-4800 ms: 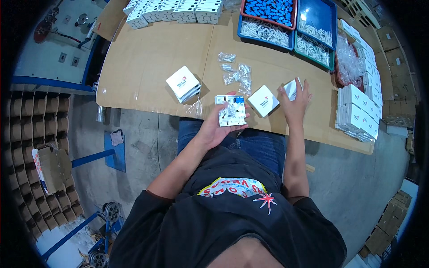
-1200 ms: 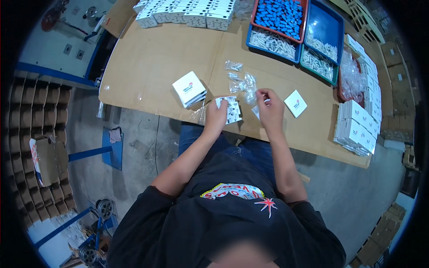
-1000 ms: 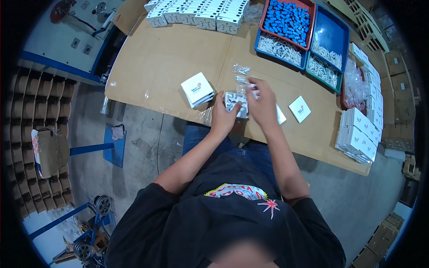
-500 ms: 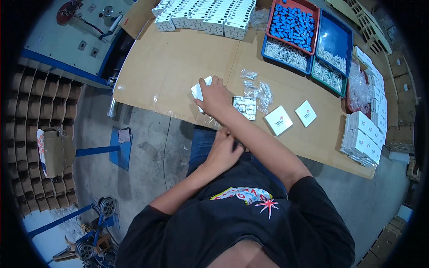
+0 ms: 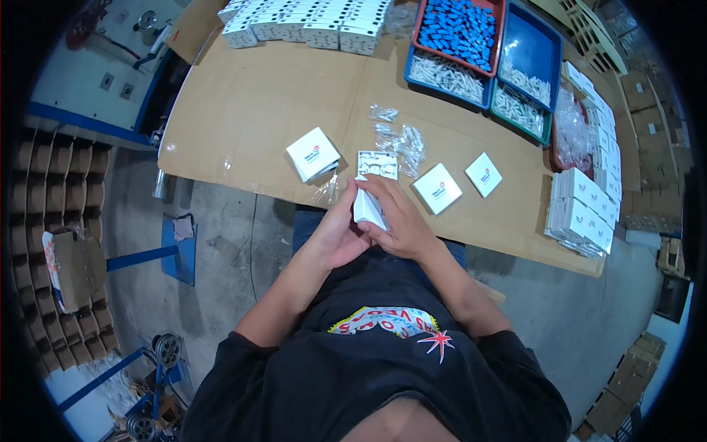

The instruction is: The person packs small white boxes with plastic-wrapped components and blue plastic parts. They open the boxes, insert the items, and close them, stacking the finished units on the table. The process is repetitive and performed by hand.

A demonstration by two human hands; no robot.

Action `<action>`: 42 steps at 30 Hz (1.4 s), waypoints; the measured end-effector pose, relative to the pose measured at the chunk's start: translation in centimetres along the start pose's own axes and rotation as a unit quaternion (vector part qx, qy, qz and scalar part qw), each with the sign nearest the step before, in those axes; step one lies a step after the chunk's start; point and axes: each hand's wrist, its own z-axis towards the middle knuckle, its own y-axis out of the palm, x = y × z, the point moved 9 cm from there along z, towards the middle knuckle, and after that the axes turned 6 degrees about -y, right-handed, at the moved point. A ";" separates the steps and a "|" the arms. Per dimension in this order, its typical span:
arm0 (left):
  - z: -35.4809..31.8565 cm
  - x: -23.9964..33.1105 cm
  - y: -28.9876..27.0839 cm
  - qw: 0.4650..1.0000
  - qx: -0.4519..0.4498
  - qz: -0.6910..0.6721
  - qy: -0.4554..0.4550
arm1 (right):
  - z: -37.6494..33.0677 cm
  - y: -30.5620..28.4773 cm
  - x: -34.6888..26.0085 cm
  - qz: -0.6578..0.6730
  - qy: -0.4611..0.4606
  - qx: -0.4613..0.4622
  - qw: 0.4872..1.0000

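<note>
Just off the table's near edge, my left hand (image 5: 340, 234) and my right hand (image 5: 401, 222) hold a white square cover plate (image 5: 368, 211) between them, tilted on its side. The fingers of both hands partly hide it. Right beyond the fingertips lies a white frame-like fitting (image 5: 378, 163) with openings in it. A small stack of white square plates (image 5: 312, 153) with a printed mark sits to the left. Two more white plates, a nearer one (image 5: 437, 189) and a farther one (image 5: 483, 175), lie to the right. Clear bags of small white parts (image 5: 411, 145) rest behind the fitting.
Rows of white boxy units (image 5: 309, 28) line the far edge. At the far right stand a red tray (image 5: 504, 44) of blue pieces and blue and green trays (image 5: 545, 136) of white pieces. Stacked white plates (image 5: 582, 214) occupy the right end of the cardboard-covered table (image 5: 243, 118).
My right hand has come back from the stack at the left with a white plate. My left hand has risen from my lap to meet it, and both now grip the plate.
</note>
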 end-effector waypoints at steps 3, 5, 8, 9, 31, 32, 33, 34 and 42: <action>0.4 -0.9 1.1 1.000 -0.009 0.012 -0.020 | -1.3 -0.8 0.0 0.005 0.007 0.013 1.000; 0.6 -1.0 1.5 0.999 0.018 0.045 -0.004 | -1.7 -0.6 0.3 0.017 0.008 0.015 1.000; 1.3 -1.0 1.6 0.998 0.009 0.039 0.053 | -2.3 -0.9 0.3 0.004 -0.013 0.049 0.999; 1.2 -1.1 1.5 0.998 0.012 0.030 0.055 | -2.3 -0.8 0.2 0.002 -0.023 0.053 0.998; 1.2 1.0 -0.5 0.976 0.009 0.165 0.141 | -6.1 -3.4 10.5 0.279 0.353 0.249 0.857; 1.6 0.6 -1.0 0.976 0.012 0.177 0.125 | -6.0 -2.6 10.3 0.312 0.356 0.248 0.845; 2.0 0.3 -1.0 0.982 -0.007 0.153 0.111 | -6.0 -1.8 10.4 0.345 0.358 0.246 0.832; 2.2 0.1 -1.1 0.985 -0.004 0.139 0.105 | -6.1 -0.9 10.7 0.377 0.359 0.243 0.818; 1.9 0.7 0.6 0.977 -0.001 0.169 0.131 | -4.2 -5.7 7.4 0.020 0.288 0.254 0.923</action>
